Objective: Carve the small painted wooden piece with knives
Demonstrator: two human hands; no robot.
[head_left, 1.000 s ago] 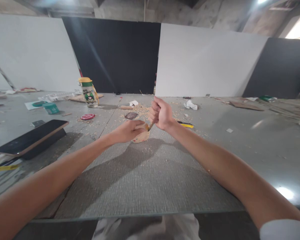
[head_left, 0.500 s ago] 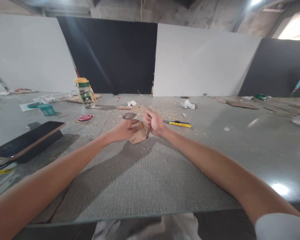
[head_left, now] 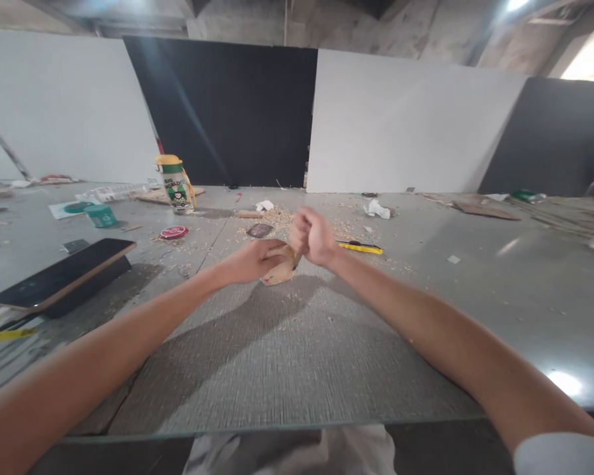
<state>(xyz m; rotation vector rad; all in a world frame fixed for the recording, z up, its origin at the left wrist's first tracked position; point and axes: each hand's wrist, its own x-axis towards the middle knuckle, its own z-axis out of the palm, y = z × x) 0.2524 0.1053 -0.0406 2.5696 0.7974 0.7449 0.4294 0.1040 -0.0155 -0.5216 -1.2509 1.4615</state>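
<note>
Near the middle of the table, my left hand (head_left: 251, 260) holds a pale wooden piece (head_left: 277, 274) with small red marks against the tabletop. My right hand (head_left: 313, 237) is closed in a fist just right of it, around a thin tool (head_left: 296, 261) whose dark tip points down at the wood's right edge. Most of that tool is hidden in the fist. Wood shavings (head_left: 287, 219) lie scattered behind both hands. A yellow utility knife (head_left: 360, 247) rests on the table to the right of my right hand.
A bottle with a yellow lid (head_left: 176, 185) stands at the back left. Nearer are a red round lid (head_left: 173, 232), a teal container (head_left: 100, 216) and a propped-up phone (head_left: 64, 274). Crumpled tissue (head_left: 377, 209) lies at the back right. Grey cloth table edge (head_left: 277, 432) runs along the front.
My right hand has risen slightly relative to the wooden piece, and the tool tip has lifted a little with it. The whole view has shifted slightly.
</note>
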